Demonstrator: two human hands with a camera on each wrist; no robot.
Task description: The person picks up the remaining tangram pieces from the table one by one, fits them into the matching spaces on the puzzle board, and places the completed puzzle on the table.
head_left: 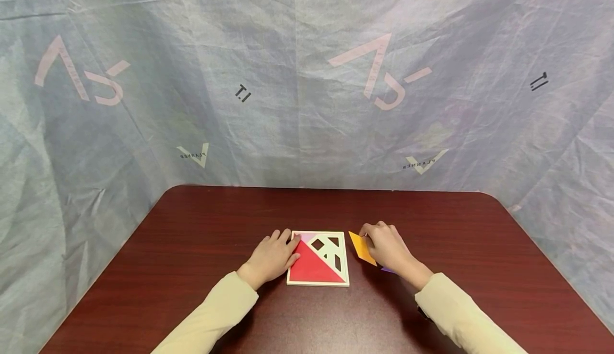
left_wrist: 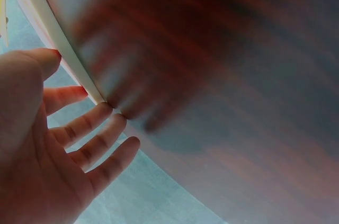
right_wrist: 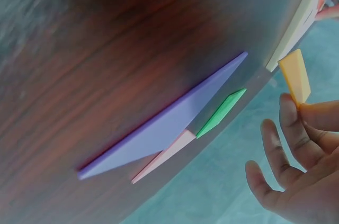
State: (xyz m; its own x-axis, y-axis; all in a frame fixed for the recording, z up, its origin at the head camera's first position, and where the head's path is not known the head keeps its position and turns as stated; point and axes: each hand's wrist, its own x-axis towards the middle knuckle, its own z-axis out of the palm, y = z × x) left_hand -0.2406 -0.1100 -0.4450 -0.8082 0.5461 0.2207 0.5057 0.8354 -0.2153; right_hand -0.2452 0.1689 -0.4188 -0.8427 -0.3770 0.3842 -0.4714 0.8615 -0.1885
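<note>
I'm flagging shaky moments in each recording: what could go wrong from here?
The orange piece could slip or twist, as the right grip pinches it only near one end. The right grip might also brush the purple piece or green piece lying loose on the table nearby. And the board could shift, or the red triangle get nudged, if the left grip touching both at the left side moves.
</note>
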